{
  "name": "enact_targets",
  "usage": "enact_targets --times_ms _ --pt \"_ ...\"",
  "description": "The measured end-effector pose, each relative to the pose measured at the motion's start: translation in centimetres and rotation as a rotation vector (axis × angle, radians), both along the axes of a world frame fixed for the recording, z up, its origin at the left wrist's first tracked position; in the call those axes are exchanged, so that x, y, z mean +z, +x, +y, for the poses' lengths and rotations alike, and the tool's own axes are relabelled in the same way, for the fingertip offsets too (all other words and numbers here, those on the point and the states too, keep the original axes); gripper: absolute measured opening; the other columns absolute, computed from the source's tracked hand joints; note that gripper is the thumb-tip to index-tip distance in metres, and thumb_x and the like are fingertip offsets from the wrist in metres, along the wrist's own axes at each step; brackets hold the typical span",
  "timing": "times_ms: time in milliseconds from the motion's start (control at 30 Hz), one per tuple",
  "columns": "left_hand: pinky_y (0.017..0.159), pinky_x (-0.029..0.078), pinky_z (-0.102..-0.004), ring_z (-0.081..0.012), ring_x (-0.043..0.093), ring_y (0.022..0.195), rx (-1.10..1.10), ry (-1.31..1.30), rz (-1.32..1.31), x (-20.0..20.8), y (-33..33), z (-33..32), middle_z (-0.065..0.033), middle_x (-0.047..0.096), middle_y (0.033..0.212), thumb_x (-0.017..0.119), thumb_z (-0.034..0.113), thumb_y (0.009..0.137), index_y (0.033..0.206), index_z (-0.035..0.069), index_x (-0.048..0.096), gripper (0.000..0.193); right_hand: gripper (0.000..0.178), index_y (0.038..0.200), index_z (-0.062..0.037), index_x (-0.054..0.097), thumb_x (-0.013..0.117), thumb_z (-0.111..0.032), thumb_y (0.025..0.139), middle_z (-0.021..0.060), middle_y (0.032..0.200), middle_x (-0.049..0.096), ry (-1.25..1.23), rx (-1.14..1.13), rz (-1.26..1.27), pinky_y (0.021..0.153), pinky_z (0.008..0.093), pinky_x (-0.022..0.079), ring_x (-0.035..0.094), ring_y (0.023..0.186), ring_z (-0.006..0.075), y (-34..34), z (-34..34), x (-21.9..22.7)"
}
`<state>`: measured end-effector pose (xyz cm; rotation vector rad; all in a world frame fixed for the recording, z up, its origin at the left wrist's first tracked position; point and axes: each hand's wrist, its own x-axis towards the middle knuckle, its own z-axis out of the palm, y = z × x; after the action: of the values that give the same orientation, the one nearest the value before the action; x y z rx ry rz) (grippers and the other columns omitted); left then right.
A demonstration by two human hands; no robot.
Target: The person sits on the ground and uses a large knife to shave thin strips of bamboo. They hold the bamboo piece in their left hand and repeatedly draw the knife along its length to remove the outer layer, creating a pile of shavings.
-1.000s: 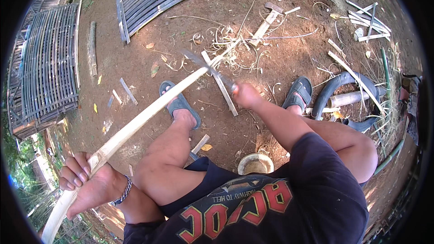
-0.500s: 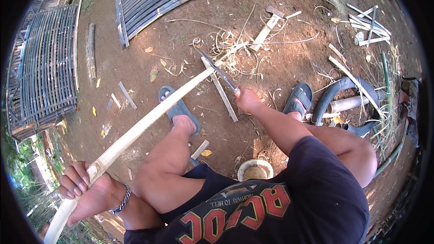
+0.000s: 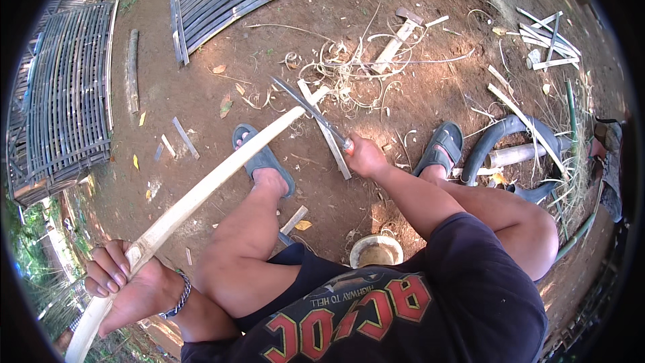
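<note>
My left hand (image 3: 138, 286) is wrapped round the near end of a long pale bamboo strip (image 3: 218, 175), which slants up toward the middle of the ground. In my right hand (image 3: 367, 157) is a long knife (image 3: 314, 111), its dark blade pointing up and left. The blade crosses the strip close to its far end, and seems to touch it. My closed fingers cover most of the knife's handle. Beyond the blade lies a heap of thin curled shavings (image 3: 339, 60). A narrow flat stick (image 3: 330, 144) lies on the ground under the blade.
An axe (image 3: 395, 46) with a pale wooden handle lies beside the shavings. Slatted bamboo panels (image 3: 225, 10) stand at the far side and left. Near my right foot are a black curved tube (image 3: 485, 144) and loose strips. A round bowl (image 3: 376, 251) sits between my legs.
The strip's far end has shifted left and nearer to me, out of the shavings. My right hand and the knife have moved slightly left. The left hand keeps its hold.
</note>
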<state>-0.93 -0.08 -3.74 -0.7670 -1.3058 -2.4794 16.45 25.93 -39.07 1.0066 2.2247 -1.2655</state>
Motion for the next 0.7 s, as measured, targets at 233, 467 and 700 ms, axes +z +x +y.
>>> enact_targets --times_ms 233,467,700 --pt "0.045 0.026 -0.0225 -0.0093 0.031 0.045 -0.132 -0.019 0.043 0.8 0.8 0.4 0.0028 0.033 0.052 0.030 0.094 0.072 0.060 0.015 0.037 0.081 0.038 0.119 -0.0024 0.056 0.060 -0.018 0.084 0.0234 0.111 0.066 0.014 -0.109 -0.118 0.091 0.0459 0.050 0.064 0.105 0.0390 0.1 1.6 -3.3" --pt "0.044 0.023 -0.0223 -0.0086 0.030 0.045 -0.043 -0.022 0.059 0.4 1.3 0.5 0.0045 0.030 0.051 0.038 0.092 0.072 0.064 0.016 0.036 0.077 0.041 0.121 -0.0020 0.056 0.059 -0.017 0.083 0.0251 0.103 0.067 -0.007 0.213 0.240 0.086 0.0458 0.052 0.066 0.093 0.0406 -1.2 -2.2 5.0" --pt "0.045 0.024 -0.0225 -0.0087 0.030 0.046 -0.138 0.007 0.046 0.5 0.7 0.6 0.0037 0.032 0.053 0.039 0.094 0.070 0.062 0.015 0.037 0.079 0.043 0.123 -0.0059 0.055 0.063 -0.017 0.082 0.0245 0.110 0.066 0.052 -0.002 0.027 0.090 0.0456 0.051 0.064 0.105 0.0387 -1.7 0.7 -0.3"
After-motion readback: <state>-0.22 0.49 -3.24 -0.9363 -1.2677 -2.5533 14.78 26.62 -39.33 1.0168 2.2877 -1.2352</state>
